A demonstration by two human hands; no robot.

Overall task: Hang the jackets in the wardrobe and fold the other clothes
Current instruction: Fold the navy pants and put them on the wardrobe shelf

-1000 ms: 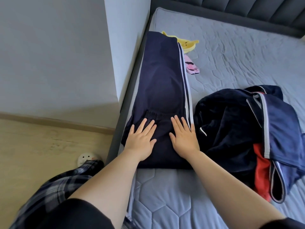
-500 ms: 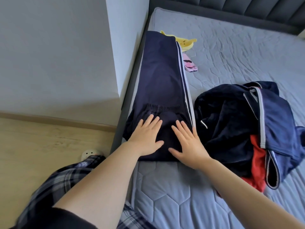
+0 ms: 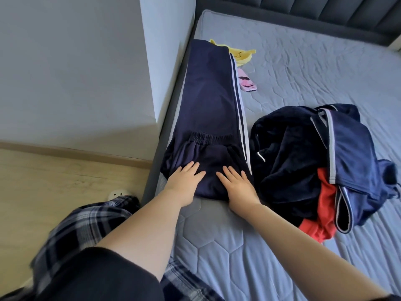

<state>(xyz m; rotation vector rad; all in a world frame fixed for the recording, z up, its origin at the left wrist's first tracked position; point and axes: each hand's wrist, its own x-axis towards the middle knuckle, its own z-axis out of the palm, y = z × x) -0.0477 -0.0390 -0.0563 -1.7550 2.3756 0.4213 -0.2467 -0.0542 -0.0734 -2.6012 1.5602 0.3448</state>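
Navy track trousers with white side stripes lie lengthwise along the left edge of the bed, their near end folded over so the elastic waistband shows. My left hand and my right hand rest flat, fingers spread, on the near folded edge, side by side. A heap of dark navy clothes with grey-trimmed straps and a red garment lies to the right of the trousers.
A yellow item and a pink item lie on the grey quilted mattress beyond the trousers. A white wall corner stands left of the bed. Wooden floor and my plaid trouser leg are at lower left.
Both hands have slid back along the trousers toward the near folded edge, and the view has shifted slightly.
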